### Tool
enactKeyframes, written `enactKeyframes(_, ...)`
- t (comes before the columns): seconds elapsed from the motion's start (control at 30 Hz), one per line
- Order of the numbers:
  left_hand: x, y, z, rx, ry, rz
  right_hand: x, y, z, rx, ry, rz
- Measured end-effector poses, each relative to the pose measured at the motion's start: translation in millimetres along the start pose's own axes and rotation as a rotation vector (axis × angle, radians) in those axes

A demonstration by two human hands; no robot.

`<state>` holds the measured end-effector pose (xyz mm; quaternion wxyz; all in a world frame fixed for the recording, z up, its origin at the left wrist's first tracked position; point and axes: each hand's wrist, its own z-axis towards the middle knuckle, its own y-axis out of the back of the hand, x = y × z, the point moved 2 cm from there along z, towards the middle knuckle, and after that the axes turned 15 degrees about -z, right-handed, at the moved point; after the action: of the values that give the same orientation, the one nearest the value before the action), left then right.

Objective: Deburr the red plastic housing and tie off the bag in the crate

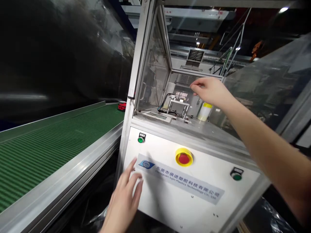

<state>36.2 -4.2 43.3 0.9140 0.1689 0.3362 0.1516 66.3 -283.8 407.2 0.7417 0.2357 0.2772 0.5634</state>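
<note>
My right hand (211,91) reaches into the open bay of a white machine, fingers pinched together above a small metal fixture (179,106); whether something thin is between the fingertips I cannot tell. My left hand (123,200) hovers with fingers spread in front of the machine's white front panel (170,197), near its lower left. The panel carries a green button (140,139) at upper left, a red emergency stop (184,158) on a yellow ring in the middle, and a second green button (236,176) at right.
A green ribbed conveyor belt (48,142) with a metal rail runs along the left; a red object (121,106) lies at its far end. A white bottle with a yellow cap (204,111) stands inside the bay. Clear guard panels (152,71) enclose the bay.
</note>
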Motion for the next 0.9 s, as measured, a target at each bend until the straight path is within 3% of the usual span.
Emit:
enactKeyframes(0.03,0,1.5,19,0.034,-0.029,0.05,0,6,-43,-0.074,0.011,0.029)
enactKeyframes(0.1,2,1.7,52,0.092,-0.059,0.144,-3,5,-141,-0.434,-0.022,0.168)
enactKeyframes(0.17,4,0.0,73,0.137,-0.084,0.225,-13,-21,-237,-0.67,-0.171,0.182)
enactKeyframes(0.2,5,-0.8,79,0.157,-0.094,0.257,-19,-40,-278,-0.715,-0.204,0.128)
enactKeyframes(0.23,6,-1.5,82,0.177,-0.099,0.285,-26,-62,-312,-0.683,-0.224,0.067)
enactKeyframes(0.3,9,-2.1,84,0.214,-0.101,0.326,-43,-102,-357,-0.497,-0.243,-0.043)
enactKeyframes(0.37,10,-2.6,83,0.238,-0.098,0.352,-59,-127,-378,-0.378,-0.214,-0.087)
enactKeyframes(0.43,8,-4.0,83,0.246,-0.093,0.366,-71,-138,-384,-0.307,-0.19,-0.111)
enactKeyframes(0.6,-5,-4.6,88,0.259,-0.009,0.391,-65,-136,-380,-0.211,-0.238,-0.263)
enactKeyframes(0.73,-19,14.7,96,0.363,0.094,0.331,-59,-132,-383,-0.081,-0.391,-0.168)
enactKeyframes(0.77,-21,21.9,95,0.38,0.122,0.233,-59,-132,-384,-0.108,-0.412,-0.086)
enactKeyframes(0.83,-19,35.8,84,0.35,0.189,0.024,-57,-131,-385,-0.294,-0.457,0.076)
enactKeyframes(0.9,-14,44.3,56,0.266,0.259,-0.118,-43,-135,-387,-0.479,-0.491,0.209)
